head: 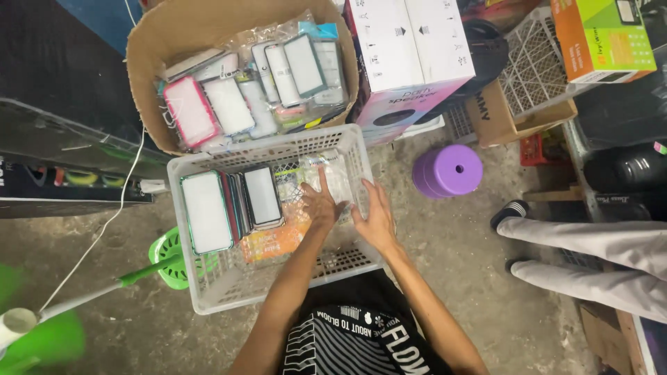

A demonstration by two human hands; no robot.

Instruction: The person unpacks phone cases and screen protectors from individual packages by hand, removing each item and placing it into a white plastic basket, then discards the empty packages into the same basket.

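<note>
A rough grey concrete floor [445, 278] carries everything here, and the room around it is crowded with stock. At the top right a big white carton [410, 48] with a pink lower edge leans beside a white lattice crate [535, 66] and an orange-and-green box [601, 38] cut off by the frame. At the top centre a brown cardboard box [149, 76] holds phone cases in clear sleeves, one with a pink rim. Just below it, touching its lower edge, stands the white plastic basket [208, 285], with a row of phone cases [229, 205] standing on edge at its left and an orange flat packet [271, 243] beneath them. To the right a purple round stool [448, 170] sits on the floor, and another person's grey-trousered legs [590, 253] reach in, their upper body out of frame. A blurred green stand [156, 267] runs under the basket's left corner.

Both hands are inside the basket: the left hand [319, 205] and right hand [375, 215] lie flat, fingers spread, on a clear plastic packet [340, 177] at its right side. Its contents are hard to make out through the glare.
</note>
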